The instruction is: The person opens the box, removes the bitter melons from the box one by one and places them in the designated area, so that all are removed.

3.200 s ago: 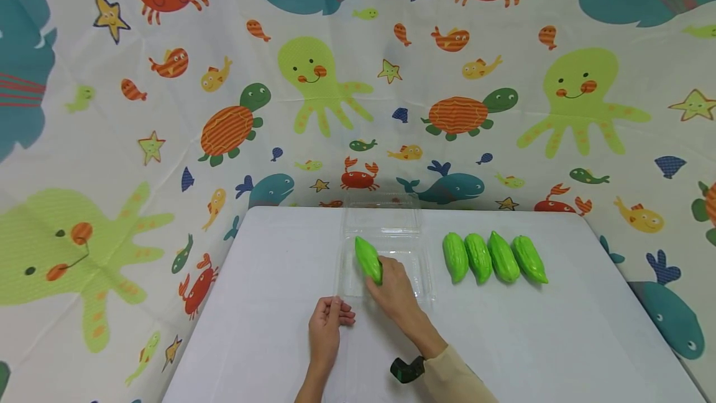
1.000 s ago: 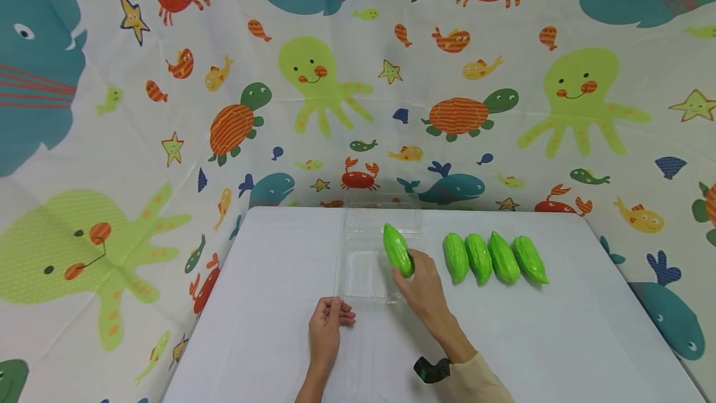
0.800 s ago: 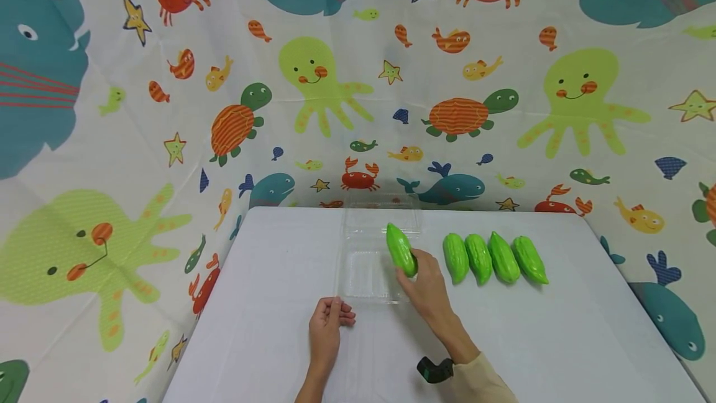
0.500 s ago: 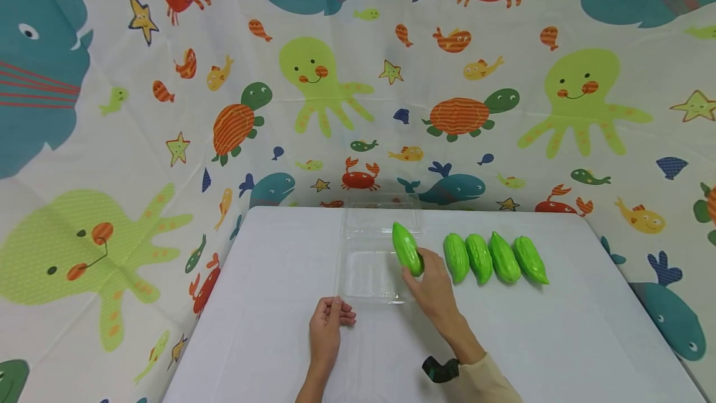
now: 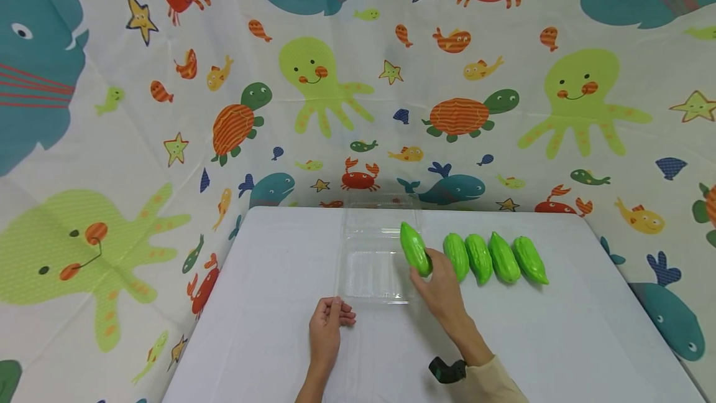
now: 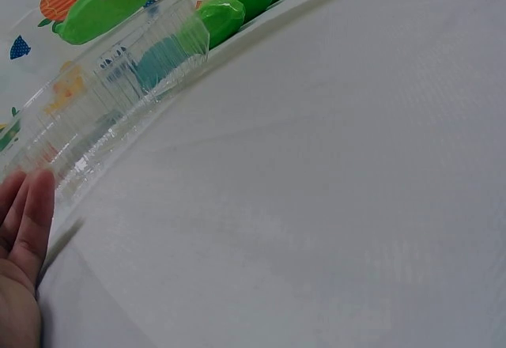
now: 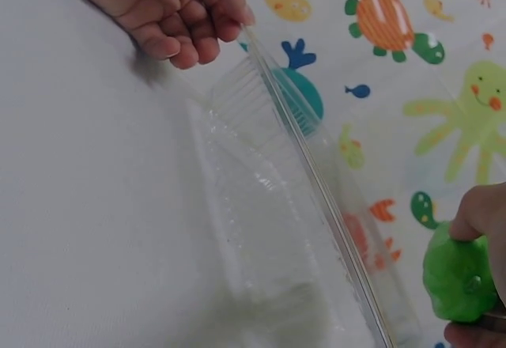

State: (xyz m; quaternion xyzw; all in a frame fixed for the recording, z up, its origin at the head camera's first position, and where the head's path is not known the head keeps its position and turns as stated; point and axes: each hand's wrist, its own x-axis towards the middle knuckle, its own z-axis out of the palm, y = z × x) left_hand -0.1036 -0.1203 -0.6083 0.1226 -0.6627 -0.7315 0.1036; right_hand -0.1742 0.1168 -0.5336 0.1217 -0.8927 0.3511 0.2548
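Observation:
My right hand grips a glossy green ridged bitter melon by its near end, with the pointed tip facing away. It is held up over the right side of a clear plastic clamshell container, whose lid is folded back. In the right wrist view the bitter melon shows end-on between thumb and fingers. At the container's near left corner, my left hand pinches the rim with the thumb; its other fingers are curled, as the right wrist view shows. The container holds nothing visible.
Several more bitter melons lie side by side on the white table, right of the container. A cloth with printed sea animals hangs behind and beside the table. A dark device sits at my right wrist.
My right hand has carried the bitter melon from above the container's left part rightward to its right side. My left hand stays at the corner, and the row of bitter melons is unchanged.

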